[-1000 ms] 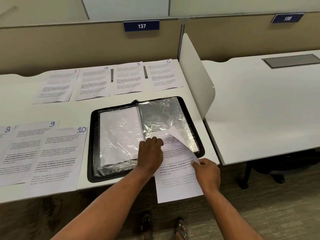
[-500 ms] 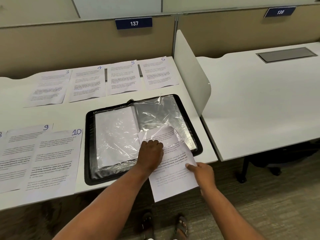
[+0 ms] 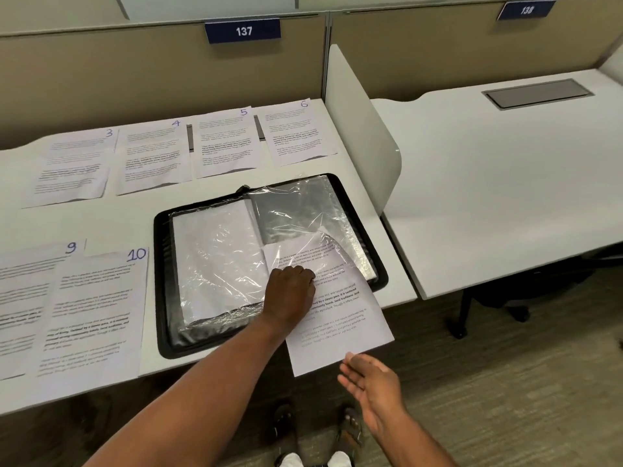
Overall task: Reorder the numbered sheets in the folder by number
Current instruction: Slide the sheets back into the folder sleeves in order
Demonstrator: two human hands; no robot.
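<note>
A black folder (image 3: 161, 264) with clear plastic sleeves lies open on the white desk. A printed sheet (image 3: 340, 318) sticks halfway out of the right-hand sleeve (image 3: 296, 214), its lower half hanging past the desk edge. My left hand (image 3: 291, 294) rests on the sleeve's opening and the sheet, fingers curled; what they grip is hidden. My right hand (image 3: 371, 382) is flat and open at the sheet's bottom edge, fingertips touching it. Sheets numbered 3 (image 3: 70, 166), 4 (image 3: 155, 156), 5 (image 3: 226, 139) and 6 (image 3: 296, 131) lie in a row behind the folder; 9 (image 3: 23, 281) and 10 (image 3: 94, 311) lie to its left.
A white divider panel (image 3: 360, 129) stands at the desk's right end. Beyond it is a second white desk (image 3: 505, 197) with a grey cable hatch (image 3: 537, 93). Beige partition walls carry signs 137 (image 3: 243, 30) and 138 (image 3: 526, 9). My feet show on the floor below.
The sheet has slid deeper into the right sleeve. My right hand let go of its side and now lies flat against its bottom edge. The left hand stayed at the sleeve opening.
</note>
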